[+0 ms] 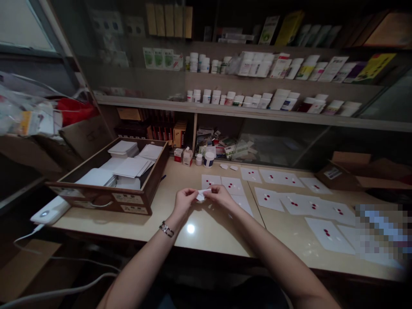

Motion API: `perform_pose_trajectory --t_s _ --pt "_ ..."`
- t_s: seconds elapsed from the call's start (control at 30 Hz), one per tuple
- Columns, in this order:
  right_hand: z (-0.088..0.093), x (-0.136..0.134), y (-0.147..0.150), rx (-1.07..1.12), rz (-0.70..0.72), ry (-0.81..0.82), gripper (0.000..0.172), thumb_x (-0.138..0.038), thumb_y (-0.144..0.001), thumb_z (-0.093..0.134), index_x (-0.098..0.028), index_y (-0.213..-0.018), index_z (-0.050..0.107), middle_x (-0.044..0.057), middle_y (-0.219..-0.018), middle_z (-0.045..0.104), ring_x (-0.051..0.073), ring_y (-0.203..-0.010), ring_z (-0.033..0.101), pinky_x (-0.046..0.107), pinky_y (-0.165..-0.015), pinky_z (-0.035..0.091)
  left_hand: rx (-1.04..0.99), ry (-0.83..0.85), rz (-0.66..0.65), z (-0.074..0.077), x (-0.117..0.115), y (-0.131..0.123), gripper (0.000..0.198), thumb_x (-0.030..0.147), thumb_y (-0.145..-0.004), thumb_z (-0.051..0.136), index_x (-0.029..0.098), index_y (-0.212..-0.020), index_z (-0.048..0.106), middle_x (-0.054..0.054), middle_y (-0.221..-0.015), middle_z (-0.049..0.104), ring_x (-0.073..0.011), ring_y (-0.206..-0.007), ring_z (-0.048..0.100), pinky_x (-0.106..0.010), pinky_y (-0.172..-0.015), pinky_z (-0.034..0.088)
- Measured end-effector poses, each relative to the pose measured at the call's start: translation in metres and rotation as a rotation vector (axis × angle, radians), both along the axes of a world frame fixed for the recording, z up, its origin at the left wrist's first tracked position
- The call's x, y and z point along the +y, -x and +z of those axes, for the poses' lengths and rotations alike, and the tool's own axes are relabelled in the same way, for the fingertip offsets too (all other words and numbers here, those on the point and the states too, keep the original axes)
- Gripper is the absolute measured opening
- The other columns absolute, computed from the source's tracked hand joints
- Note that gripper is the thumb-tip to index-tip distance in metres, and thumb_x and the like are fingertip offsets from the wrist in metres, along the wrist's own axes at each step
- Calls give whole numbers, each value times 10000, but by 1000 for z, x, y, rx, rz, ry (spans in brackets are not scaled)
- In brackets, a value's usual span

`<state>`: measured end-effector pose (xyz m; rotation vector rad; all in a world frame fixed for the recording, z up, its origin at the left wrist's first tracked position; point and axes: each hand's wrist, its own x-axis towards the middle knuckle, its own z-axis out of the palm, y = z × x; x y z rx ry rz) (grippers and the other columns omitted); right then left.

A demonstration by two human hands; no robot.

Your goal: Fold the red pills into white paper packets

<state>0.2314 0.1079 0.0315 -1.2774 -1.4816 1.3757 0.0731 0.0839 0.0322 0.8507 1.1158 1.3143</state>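
Observation:
Between my two hands is a small folded paper packet (pixel 201 196), held just above the table. My left hand (pixel 185 201) pinches its left end, and my right hand (pixel 220 197) grips the right end with thumb and fingers. Just beyond and to the right, white paper squares (pixel 269 198) lie flat in rows, most bearing dark red round pills (pixel 267 198) and small white pieces. Two small folded packets (pixel 233 168) rest near the back of the table. What the packet in my hands contains is hidden.
A wooden drawer (pixel 148 201) with stacks of white paper (pixel 131 166) stands at the left. Small boxes, a little bottle (pixel 199 160) and a white-and-blue jar (pixel 209 159) stand at the back. Shelves of medicine bottles rise behind. An open cardboard box (pixel 341 171) sits at the right.

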Motion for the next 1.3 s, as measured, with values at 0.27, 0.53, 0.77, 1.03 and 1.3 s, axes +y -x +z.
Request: perform_pose_trajectory --t_s 0.27,0.53,0.77,1.03,1.3 --pt "-1 4 7 24 -42 68 414 -543 -677 672 -130 -683 641 19 -529 593 115 -430 528 208 -411 394 -10 -56 39 -3 1 -4 261 293 -500 782 111 -595 620 -12 -552 604 -98 -508 524 -208 -520 411" --pt "-14 7 7 -31 -63 3 354 -471 -627 683 -124 -591 623 -15 -473 513 93 -425 435 210 -416 295 -70 -23 -17 -9 2 -1 244 274 -532 785 103 -638 648 -25 -578 621 -102 -513 543 -209 -517 425" --pt "-4 4 -1 -129 14 -44 341 -456 -652 678 -129 -579 613 -17 -477 513 85 -428 425 207 -418 271 -179 118 -158 -7 3 3 291 249 -508 819 108 -691 641 -44 -632 644 -115 -533 592 -212 -528 469" --pt "-1 5 -3 -78 57 -22 334 -457 -645 684 -127 -647 632 6 -515 569 113 -472 502 211 -463 348 -99 133 -169 -11 5 1 310 269 -468 832 91 -634 640 -51 -575 629 -112 -490 567 -221 -506 459" --pt "-20 3 4 12 5 56 313 -421 -600 730 -120 -641 653 2 -502 574 101 -453 469 213 -456 325 -78 73 -69 -16 4 0 295 286 -470 818 94 -608 642 -19 -524 604 -86 -457 521 -201 -491 416"
